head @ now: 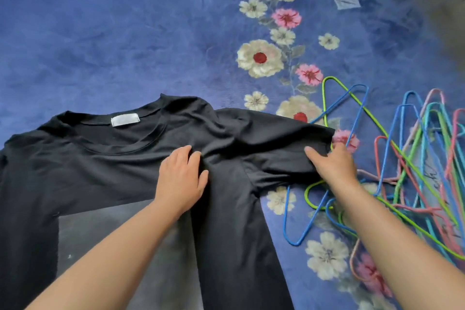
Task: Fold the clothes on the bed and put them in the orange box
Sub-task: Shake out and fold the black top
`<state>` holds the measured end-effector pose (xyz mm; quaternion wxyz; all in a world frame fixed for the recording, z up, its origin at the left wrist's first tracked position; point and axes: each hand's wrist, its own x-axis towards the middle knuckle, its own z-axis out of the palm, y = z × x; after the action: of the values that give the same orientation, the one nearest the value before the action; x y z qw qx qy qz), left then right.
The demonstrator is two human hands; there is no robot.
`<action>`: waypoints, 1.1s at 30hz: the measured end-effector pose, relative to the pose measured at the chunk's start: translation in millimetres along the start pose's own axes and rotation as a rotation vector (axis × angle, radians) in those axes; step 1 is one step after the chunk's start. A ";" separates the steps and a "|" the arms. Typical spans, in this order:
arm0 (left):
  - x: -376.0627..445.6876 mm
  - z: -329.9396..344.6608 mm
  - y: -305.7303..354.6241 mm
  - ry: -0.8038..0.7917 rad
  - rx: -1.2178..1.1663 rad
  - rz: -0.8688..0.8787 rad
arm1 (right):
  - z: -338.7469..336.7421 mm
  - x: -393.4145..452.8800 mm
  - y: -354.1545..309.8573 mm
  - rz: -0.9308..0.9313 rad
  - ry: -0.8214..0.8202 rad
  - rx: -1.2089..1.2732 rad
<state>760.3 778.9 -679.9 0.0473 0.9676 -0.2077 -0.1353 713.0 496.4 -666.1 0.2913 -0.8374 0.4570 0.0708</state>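
sleeve grip: right hand (332, 166) pinches the cuff end of the black T-shirt (120, 158) sleeve (284, 138), thumb on top, fingers curled under the hem.
anchor: left hand (182, 178) flat, fingers straight, pressing the chest well inboard of the grip.
axis: sleeve runs from the grip toward the left hand; likely fold is inward along it.
obstruction: wire hangers (407, 166) just outboard of the grip, some under the cuff, could snag.
surface: shirt face-up on the blue floral bedspread (125, 33).
orange box: not in view.
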 end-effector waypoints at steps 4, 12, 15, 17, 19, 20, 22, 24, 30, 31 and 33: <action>39.2 -24.1 20.3 0.201 -0.133 0.070 | -0.7 0.8 0.9 -0.053 -0.057 -0.156; 139.6 -51.8 37.3 -0.232 0.140 -0.042 | -6.7 1.8 13.7 -0.198 0.068 0.392; 148.5 -49.5 37.3 -0.177 0.103 0.016 | -1.3 6.6 20.5 -0.127 -0.117 0.711; 150.3 -52.2 44.9 -0.025 -0.023 0.008 | 1.5 11.6 29.1 -0.056 -0.217 0.865; 149.6 -53.5 53.7 0.049 -0.058 0.008 | -2.4 9.5 32.7 -0.083 -0.167 0.819; 148.6 -50.6 56.1 0.043 -0.037 0.010 | -4.3 8.1 35.2 -0.125 -0.103 0.721; 144.6 -40.4 57.7 -0.005 -0.022 -0.047 | -7.7 2.4 37.2 -0.207 0.005 0.493; 139.6 -34.3 59.4 -0.019 -0.047 -0.140 | -10.0 -3.4 28.3 -0.279 0.029 0.325; 137.5 -32.3 93.5 -0.091 -0.151 0.066 | 3.8 -11.4 11.9 -0.122 -0.152 0.035; 140.4 -34.0 97.4 -0.190 -0.135 0.095 | 8.6 -11.3 13.5 -0.105 -0.159 0.069; 147.6 -37.7 100.0 -0.282 -0.099 0.130 | 13.9 -11.8 19.0 -0.062 -0.159 0.221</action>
<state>861.5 628.1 -664.7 0.0740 0.9200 -0.2675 -0.2767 693.1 504.8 -681.1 0.4190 -0.8059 0.4113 0.0770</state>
